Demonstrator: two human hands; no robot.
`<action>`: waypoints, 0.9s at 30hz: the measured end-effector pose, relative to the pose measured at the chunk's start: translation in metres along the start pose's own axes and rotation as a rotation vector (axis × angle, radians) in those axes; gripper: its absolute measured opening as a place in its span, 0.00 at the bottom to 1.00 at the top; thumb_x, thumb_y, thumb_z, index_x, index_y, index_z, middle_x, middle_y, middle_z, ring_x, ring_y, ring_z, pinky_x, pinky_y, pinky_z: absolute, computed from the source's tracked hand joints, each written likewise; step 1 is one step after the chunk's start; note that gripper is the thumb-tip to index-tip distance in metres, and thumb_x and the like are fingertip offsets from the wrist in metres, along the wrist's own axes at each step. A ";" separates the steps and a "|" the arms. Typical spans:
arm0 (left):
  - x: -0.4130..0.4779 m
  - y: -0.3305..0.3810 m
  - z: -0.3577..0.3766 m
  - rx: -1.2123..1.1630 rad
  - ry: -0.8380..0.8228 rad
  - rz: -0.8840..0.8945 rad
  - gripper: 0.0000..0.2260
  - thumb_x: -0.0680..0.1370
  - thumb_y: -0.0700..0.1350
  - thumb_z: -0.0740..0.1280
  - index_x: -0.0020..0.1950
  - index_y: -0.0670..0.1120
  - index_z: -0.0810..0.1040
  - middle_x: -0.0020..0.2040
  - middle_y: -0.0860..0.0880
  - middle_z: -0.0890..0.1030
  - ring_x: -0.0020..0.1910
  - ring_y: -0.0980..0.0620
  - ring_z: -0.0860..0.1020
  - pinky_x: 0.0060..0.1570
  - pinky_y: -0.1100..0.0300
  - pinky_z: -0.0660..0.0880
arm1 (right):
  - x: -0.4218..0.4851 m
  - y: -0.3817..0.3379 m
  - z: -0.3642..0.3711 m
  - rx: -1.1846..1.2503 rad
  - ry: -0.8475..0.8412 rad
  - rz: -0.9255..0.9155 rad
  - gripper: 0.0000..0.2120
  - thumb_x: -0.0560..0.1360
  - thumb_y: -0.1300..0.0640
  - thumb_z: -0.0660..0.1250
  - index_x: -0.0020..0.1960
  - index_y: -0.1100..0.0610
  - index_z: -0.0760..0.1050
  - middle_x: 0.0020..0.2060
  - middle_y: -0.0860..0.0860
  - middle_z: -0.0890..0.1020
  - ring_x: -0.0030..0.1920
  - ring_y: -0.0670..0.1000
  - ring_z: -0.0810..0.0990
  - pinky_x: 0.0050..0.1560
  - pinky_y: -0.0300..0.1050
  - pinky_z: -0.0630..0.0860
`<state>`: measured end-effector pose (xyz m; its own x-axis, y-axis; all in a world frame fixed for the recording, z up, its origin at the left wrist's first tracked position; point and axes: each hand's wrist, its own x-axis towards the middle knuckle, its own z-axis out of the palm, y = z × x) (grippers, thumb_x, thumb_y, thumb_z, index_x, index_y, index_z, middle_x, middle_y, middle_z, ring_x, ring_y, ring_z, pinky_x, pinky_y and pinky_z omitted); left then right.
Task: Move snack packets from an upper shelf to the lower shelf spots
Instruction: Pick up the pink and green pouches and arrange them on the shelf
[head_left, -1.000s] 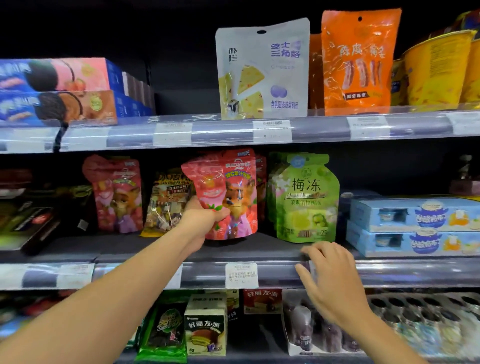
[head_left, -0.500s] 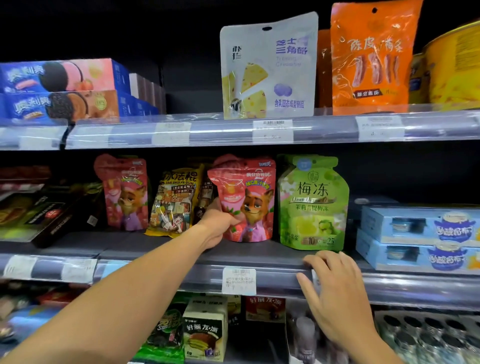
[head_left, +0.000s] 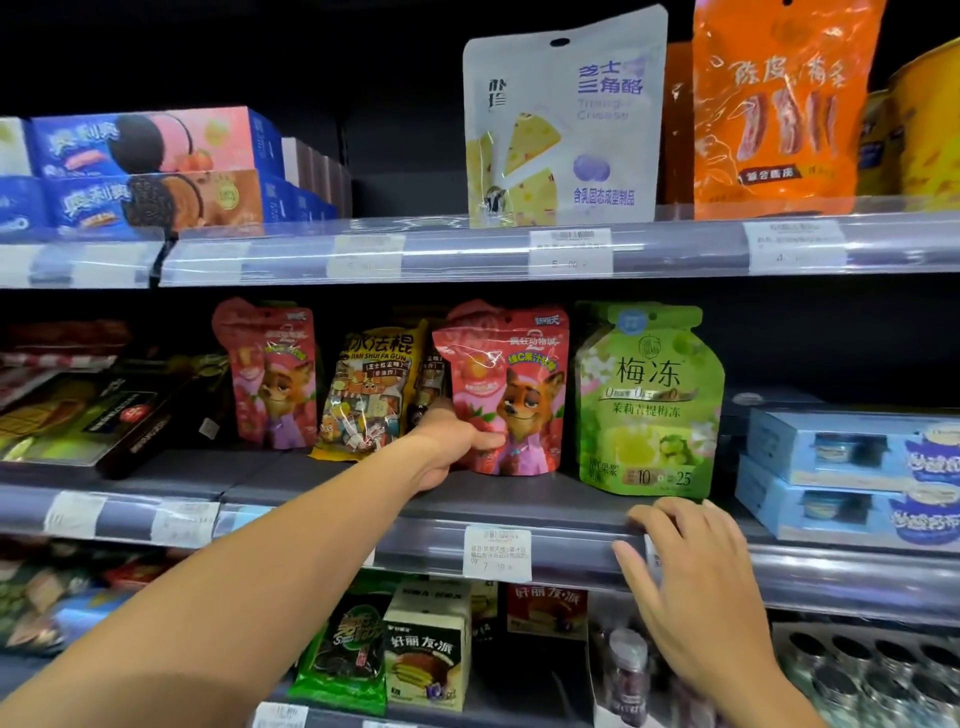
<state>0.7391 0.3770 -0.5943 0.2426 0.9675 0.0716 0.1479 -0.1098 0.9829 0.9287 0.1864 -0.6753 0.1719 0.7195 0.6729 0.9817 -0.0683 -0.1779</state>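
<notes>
Upright, red packet (head_left: 511, 395) apparently in left hand (head_left: 447, 447).

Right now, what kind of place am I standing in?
Most likely a shop's snack aisle: price tags clipped along the shelf edge, rows of sealed snack packets like the red fox packet, and stacked cookie boxes.

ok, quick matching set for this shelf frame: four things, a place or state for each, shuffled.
1 red fox-print pouch
2 green jelly pouch
3 white cheese packet
4 right hand

A top shelf
B held by the left hand
C resting on the middle shelf's front rail
D standing right of the held pouch

Pairs: 1-B, 2-D, 3-A, 4-C
</notes>
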 end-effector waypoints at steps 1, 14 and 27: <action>-0.002 -0.001 -0.002 0.046 0.011 -0.032 0.24 0.68 0.34 0.77 0.63 0.41 0.76 0.63 0.43 0.81 0.66 0.44 0.75 0.70 0.46 0.67 | 0.000 0.000 0.000 -0.005 -0.006 0.001 0.22 0.75 0.41 0.53 0.54 0.53 0.78 0.48 0.48 0.77 0.53 0.53 0.73 0.63 0.53 0.66; -0.075 0.002 -0.097 0.132 0.013 0.089 0.11 0.73 0.41 0.75 0.53 0.44 0.78 0.52 0.45 0.81 0.46 0.52 0.83 0.46 0.58 0.81 | 0.006 0.001 0.010 0.032 0.088 0.038 0.33 0.75 0.35 0.47 0.47 0.60 0.79 0.42 0.57 0.78 0.45 0.63 0.77 0.56 0.62 0.67; -0.018 -0.029 -0.253 0.078 0.520 0.110 0.29 0.60 0.48 0.83 0.53 0.45 0.71 0.45 0.51 0.78 0.48 0.49 0.77 0.46 0.55 0.73 | 0.057 -0.155 0.009 0.182 0.009 -0.209 0.19 0.72 0.42 0.64 0.56 0.55 0.76 0.47 0.47 0.73 0.53 0.53 0.74 0.52 0.51 0.71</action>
<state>0.4880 0.4208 -0.5808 -0.2434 0.9323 0.2675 0.2237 -0.2143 0.9508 0.7860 0.2446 -0.6159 -0.0311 0.6986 0.7149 0.9651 0.2070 -0.1603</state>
